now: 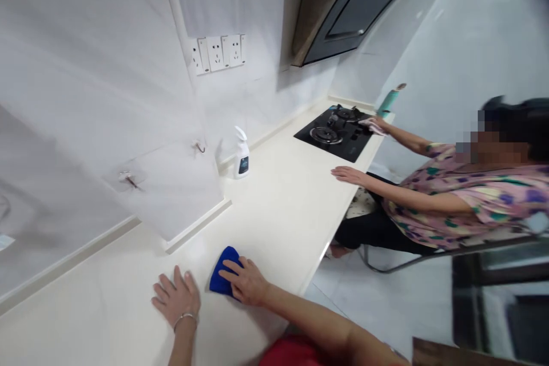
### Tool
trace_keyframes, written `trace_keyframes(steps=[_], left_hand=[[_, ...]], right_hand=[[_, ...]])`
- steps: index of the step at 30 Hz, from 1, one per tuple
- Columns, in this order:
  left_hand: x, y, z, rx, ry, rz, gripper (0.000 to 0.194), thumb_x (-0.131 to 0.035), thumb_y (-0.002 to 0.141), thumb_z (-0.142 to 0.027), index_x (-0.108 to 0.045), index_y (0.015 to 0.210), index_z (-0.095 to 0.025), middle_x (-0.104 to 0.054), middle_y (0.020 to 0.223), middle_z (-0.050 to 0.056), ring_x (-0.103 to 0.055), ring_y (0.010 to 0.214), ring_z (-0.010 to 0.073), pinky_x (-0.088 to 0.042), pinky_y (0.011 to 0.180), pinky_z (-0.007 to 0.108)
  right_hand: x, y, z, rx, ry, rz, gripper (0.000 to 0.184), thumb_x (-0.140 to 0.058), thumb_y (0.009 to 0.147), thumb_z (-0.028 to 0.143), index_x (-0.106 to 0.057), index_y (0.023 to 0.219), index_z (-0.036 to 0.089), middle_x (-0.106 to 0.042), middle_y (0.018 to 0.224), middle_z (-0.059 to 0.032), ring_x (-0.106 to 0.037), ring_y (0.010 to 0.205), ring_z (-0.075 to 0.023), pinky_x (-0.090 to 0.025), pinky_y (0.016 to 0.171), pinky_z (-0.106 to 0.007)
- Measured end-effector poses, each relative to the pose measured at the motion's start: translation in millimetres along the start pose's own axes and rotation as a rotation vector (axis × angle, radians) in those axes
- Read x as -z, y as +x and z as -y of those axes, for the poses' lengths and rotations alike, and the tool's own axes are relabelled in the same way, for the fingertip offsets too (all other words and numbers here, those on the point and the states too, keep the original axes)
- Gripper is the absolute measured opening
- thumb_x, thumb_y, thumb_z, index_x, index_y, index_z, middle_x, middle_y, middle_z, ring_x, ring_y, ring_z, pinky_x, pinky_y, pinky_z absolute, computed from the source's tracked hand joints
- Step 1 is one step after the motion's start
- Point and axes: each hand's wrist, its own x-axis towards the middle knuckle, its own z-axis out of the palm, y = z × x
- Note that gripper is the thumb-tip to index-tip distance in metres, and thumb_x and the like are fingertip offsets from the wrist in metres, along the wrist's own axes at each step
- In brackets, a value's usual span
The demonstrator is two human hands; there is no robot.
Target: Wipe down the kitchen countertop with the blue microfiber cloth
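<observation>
My left hand (175,297), with a metal bangle on its wrist, lies flat on the cream countertop (274,223), fingers spread and holding nothing. Just beside it, my right hand (245,281) presses down on a folded blue microfibre cloth (221,272), fingers draped over it. The cloth's lower part is hidden under that hand. Both hands are near the counter's front edge.
Farther along, a person's hand wipes a black two-burner gas hob (332,132) with a pink cloth (373,126). A white spray bottle (242,154) stands against the wall, below a double wall socket (218,52) and a range hood (343,11). A white panel with hooks (167,183) juts above the counter.
</observation>
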Motion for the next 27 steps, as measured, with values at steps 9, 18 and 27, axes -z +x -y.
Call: trace_keyframes(steps=[9,18,27], left_hand=[[-1.3,0.1,1.5,-0.042,-0.115,0.057,0.071,-0.019,0.098,-0.054,-0.051,0.143,-0.009,-0.026,0.159,0.029,-0.011,0.151,0.0469,-0.012,0.118,0.072],[-0.8,4.3,15.0,-0.082,-0.12,0.197,0.074,-0.021,0.096,-0.056,-0.047,0.146,-0.009,-0.016,0.163,0.027,-0.004,0.152,0.046,-0.008,0.12,0.069],[39.5,0.6,95.0,-0.063,-0.368,0.095,0.063,-0.031,0.095,-0.053,-0.06,0.132,-0.011,-0.042,0.156,0.014,-0.039,0.144,0.0307,-0.033,0.121,0.048]], right_hand=[[68.1,-134.1,-131.4,-0.693,-0.33,-0.097,0.055,-0.045,0.095,0.029,-0.048,0.15,0.031,-0.046,0.154,-0.0085,-0.05,0.114,-0.0287,-0.044,0.096,-0.044],[74.0,-140.0,-144.1,-1.065,-0.471,-0.167,0.056,-0.036,0.097,0.029,-0.044,0.152,0.018,-0.046,0.151,-0.0192,-0.056,0.104,-0.0302,-0.048,0.086,-0.043],[26.9,-146.8,-47.3,-0.755,-0.35,-0.152,0.06,-0.042,0.093,0.024,-0.043,0.153,0.015,-0.043,0.154,-0.0175,-0.052,0.107,-0.0311,-0.046,0.091,-0.046]])
